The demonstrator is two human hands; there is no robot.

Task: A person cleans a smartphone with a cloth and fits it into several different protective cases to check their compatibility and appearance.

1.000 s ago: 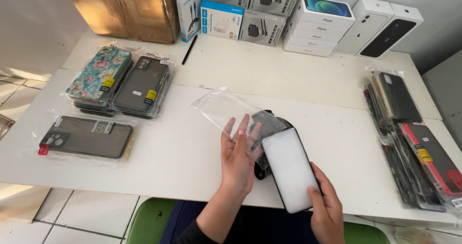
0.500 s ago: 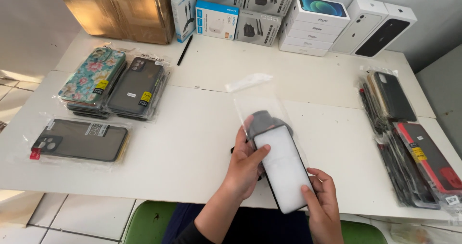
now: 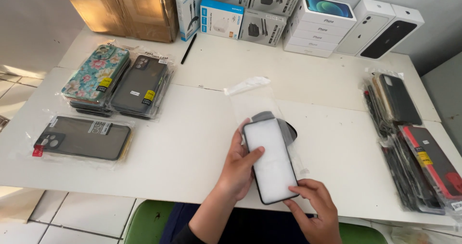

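Both hands gripping one black-rimmed phone case with a white insert above the white counter: left hand clasping its left edge, thumb lying across the front; right hand pinching the lower right corner. Sitting half inside a clear plastic sleeve stretching away beyond the fingers. Resting far left of the fingers, a stack of floral cases; far right, bagged dark cases.
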